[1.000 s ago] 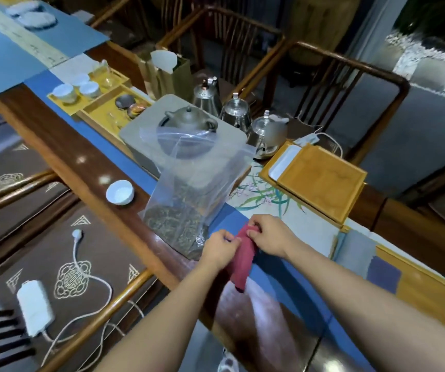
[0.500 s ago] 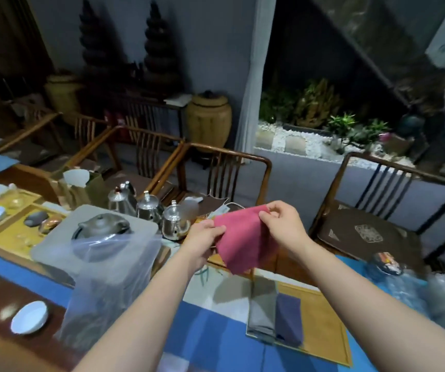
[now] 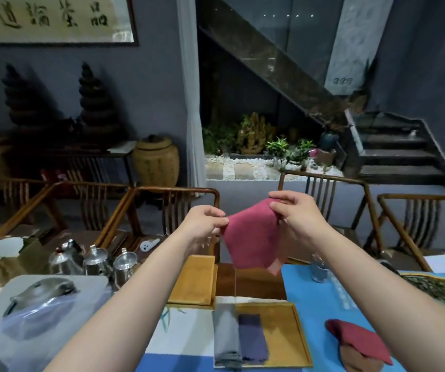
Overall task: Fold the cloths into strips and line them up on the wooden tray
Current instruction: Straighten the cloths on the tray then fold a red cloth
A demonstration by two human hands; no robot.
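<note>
Dim grey walls, a staircase and a row of wooden chairs stand behind the long desk (image 3: 251, 280), which is crowded with tea things over a blue runner. Above it, both hands hold a pink cloth (image 3: 251, 237) up in the air. A second ago that cloth was a bunched wad low at the near edge of the desk; now it hangs opened out, nearly flat. The left hand (image 3: 202, 224) pinches one upper corner between thumb and fingers (image 3: 222, 220), and the right hand (image 3: 295, 213) pinches the other, both closed tight on the fabric. That suggests the shaking-out is done and the folding into a strip comes next. On the wooden tray (image 3: 296, 336) at the near edge, a grey strip (image 3: 225, 334) and a purple strip (image 3: 252, 336) lie side by side along its left edge, with bare wood to their right. A dark red cloth (image 3: 355, 342) lies unfolded on the runner beyond the tray's right edge.
</note>
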